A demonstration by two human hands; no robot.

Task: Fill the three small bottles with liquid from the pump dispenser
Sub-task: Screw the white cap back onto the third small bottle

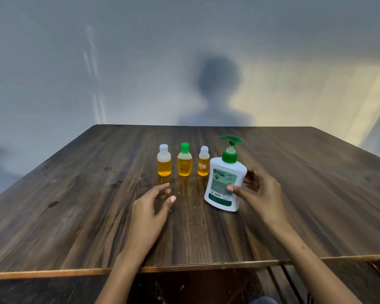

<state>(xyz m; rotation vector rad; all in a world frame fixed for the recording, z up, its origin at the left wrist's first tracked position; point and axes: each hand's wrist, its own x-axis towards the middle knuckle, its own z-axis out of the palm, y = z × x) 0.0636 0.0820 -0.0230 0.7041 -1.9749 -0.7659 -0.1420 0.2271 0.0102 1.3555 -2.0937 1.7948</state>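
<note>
Three small clear plastic bottles stand upright in a row on the dark wood-grain table (75, 205), each holding amber-yellow liquid to about the shoulder. Left bottle with white cap (164, 160); middle bottle with green cap (184, 160); right bottle with white cap and a small white label (203, 161). All three are capped and stand apart from one another.

White pump dispenser with green pump head and green-and-white label (225, 183) stands just right of the row, nearer the person, tilted slightly left. Nozzle points left.

Right hand (259, 189): thumb on the label face, fingers curled round the far right side of the dispenser body; it grips the dispenser.

Left hand (154, 205): held low over the table in front of the bottles, fingers loosely bent, holding nothing, touching no bottle.

A person's shadow (217, 93) falls on the grey wall (53, 62) behind the table.
</note>
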